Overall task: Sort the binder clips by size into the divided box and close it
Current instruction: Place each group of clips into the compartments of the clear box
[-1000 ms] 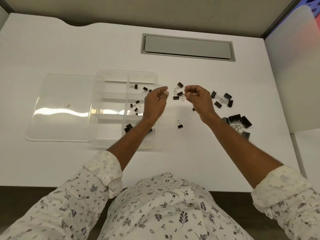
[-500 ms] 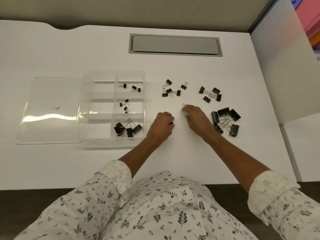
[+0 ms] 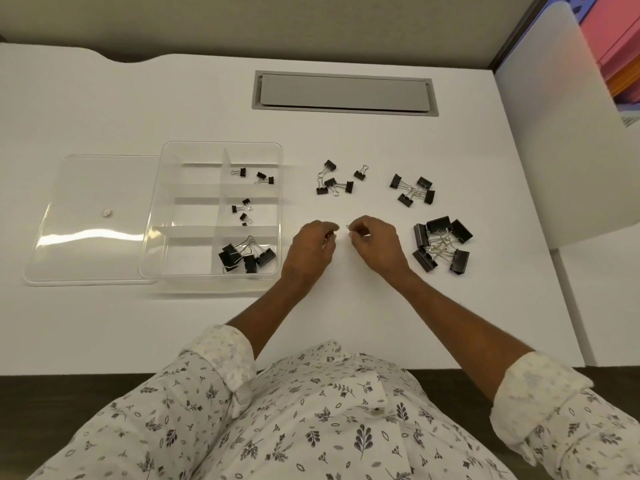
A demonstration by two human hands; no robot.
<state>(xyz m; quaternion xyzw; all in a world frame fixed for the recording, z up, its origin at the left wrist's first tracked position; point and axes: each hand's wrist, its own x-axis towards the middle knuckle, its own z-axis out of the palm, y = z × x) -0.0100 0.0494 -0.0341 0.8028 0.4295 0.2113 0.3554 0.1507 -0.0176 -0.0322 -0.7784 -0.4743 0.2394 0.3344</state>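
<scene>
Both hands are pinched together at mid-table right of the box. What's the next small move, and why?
Probably carry the tiny clip in the right hand left into the box's middle right compartment, where the smallest clips already lie. The left hand seems to pinch another.

white desk (image 3: 104,98) | grey cable hatch (image 3: 344,93) set in far side | floral shirt (image 3: 311,427)
</scene>
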